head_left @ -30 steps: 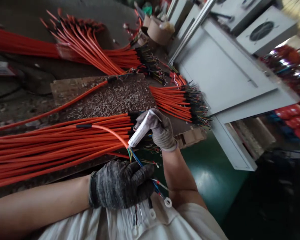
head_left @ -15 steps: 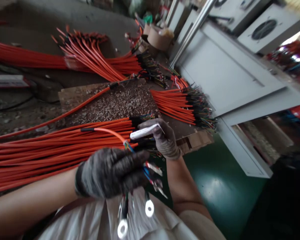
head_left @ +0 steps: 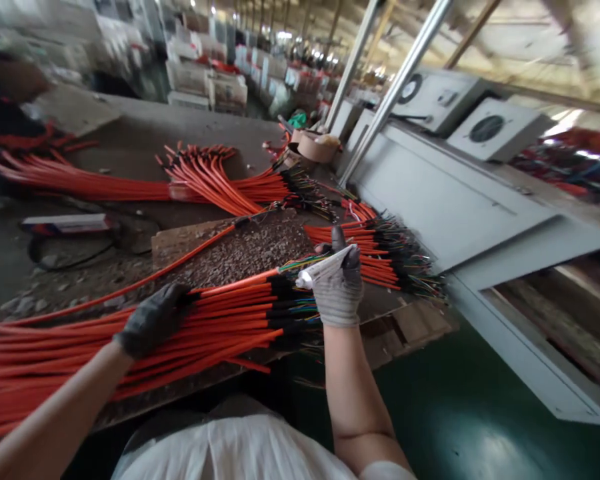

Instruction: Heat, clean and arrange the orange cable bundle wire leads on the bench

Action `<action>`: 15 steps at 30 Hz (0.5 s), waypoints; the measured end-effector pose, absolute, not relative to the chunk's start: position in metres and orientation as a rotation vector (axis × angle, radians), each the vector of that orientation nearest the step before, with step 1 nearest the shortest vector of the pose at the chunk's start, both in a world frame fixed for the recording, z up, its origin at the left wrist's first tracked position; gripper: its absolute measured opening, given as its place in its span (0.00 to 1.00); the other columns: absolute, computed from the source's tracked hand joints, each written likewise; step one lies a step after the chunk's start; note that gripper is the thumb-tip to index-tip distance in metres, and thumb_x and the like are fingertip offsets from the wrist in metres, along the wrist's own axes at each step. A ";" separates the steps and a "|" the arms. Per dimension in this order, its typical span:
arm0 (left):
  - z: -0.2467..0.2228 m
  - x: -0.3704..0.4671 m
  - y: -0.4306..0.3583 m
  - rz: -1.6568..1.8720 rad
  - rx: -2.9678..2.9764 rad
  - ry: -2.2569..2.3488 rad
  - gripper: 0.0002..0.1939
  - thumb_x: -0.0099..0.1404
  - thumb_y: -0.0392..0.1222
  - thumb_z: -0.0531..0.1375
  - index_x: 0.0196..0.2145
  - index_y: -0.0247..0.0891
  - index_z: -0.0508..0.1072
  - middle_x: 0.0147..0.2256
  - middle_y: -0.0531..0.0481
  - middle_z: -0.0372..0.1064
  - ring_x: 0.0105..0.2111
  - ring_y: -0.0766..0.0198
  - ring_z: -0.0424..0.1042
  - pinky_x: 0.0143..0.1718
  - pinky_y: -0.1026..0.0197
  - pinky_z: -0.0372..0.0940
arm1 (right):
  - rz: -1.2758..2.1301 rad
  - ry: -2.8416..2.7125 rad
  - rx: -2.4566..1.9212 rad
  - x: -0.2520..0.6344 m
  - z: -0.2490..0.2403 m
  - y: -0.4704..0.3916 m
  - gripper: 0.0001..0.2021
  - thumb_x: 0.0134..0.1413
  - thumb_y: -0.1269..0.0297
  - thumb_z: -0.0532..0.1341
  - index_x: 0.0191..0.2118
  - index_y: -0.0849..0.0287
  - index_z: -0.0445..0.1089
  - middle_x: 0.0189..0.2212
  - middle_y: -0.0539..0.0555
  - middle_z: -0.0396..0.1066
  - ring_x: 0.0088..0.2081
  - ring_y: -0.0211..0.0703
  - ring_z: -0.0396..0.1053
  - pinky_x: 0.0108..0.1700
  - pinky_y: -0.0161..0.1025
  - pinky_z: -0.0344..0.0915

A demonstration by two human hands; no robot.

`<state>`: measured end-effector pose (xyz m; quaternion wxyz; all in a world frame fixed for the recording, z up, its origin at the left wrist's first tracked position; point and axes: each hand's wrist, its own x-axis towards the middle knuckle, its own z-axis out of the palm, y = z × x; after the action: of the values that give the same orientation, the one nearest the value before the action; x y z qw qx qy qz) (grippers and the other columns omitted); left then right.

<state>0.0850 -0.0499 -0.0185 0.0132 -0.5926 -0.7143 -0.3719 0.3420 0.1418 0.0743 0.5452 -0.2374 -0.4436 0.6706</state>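
Observation:
My left hand (head_left: 155, 319), in a dark grey glove, is closed around an orange cable (head_left: 235, 283) at the far side of the near bundle. That cable's thin coloured wires (head_left: 300, 263) fan out at its right end. In my right hand (head_left: 339, 287), gloved in grey, lies a slim white tube (head_left: 326, 267) pointing left. The right thumb is raised, and the tube's tip sits close to the loose wires. The near cable bundle (head_left: 205, 337) has black sleeves (head_left: 283, 310) near its right ends.
Beyond lies a dirty board (head_left: 260, 247) strewn with small bits. More orange cable bundles (head_left: 350, 247) lie to the right and behind (head_left: 215, 180). A grey cabinet (head_left: 445, 193) and metal posts (head_left: 395, 80) stand at the right. Tape rolls (head_left: 317, 147) sit at the back.
My left hand has moved left and away from my body, from the wires with ring lugs to an orange cable. My right hand still holds the white tube. The view has tilted up.

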 end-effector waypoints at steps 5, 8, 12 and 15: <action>-0.003 0.126 -0.005 -1.450 -2.061 -2.260 0.15 0.62 0.49 0.58 0.40 0.39 0.78 0.38 0.47 0.78 0.37 0.57 0.77 0.40 0.59 0.71 | 1.708 -0.989 -0.535 0.347 0.075 0.146 0.23 0.59 0.47 0.53 0.49 0.54 0.74 0.34 0.54 0.75 0.28 0.40 0.72 0.31 0.40 0.73; 0.028 0.151 0.038 -1.735 -2.326 -2.269 0.21 0.59 0.55 0.60 0.40 0.35 0.78 0.35 0.46 0.78 0.34 0.59 0.76 0.37 0.61 0.71 | 1.708 -1.028 -0.586 0.349 0.078 0.148 0.23 0.57 0.45 0.55 0.49 0.54 0.74 0.37 0.56 0.77 0.28 0.42 0.72 0.31 0.42 0.74; 0.033 0.166 0.065 -1.532 -2.450 -2.390 0.23 0.62 0.56 0.56 0.46 0.36 0.77 0.39 0.45 0.78 0.37 0.57 0.76 0.39 0.58 0.70 | 1.793 -0.899 -0.596 0.355 0.066 0.150 0.19 0.55 0.45 0.57 0.41 0.52 0.77 0.42 0.54 0.78 0.32 0.41 0.75 0.38 0.42 0.74; 0.005 0.154 0.068 -1.184 -2.254 -2.453 0.22 0.59 0.49 0.58 0.48 0.37 0.75 0.45 0.41 0.76 0.45 0.50 0.74 0.48 0.51 0.67 | 1.682 -0.674 -0.638 0.369 0.050 0.143 0.15 0.58 0.48 0.56 0.37 0.48 0.77 0.40 0.48 0.79 0.41 0.37 0.76 0.48 0.40 0.71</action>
<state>0.1539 0.0682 0.0051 -0.1955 -0.6252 -0.6805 -0.3284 0.3688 0.1429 0.0498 0.5733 -0.2722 -0.2873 0.7174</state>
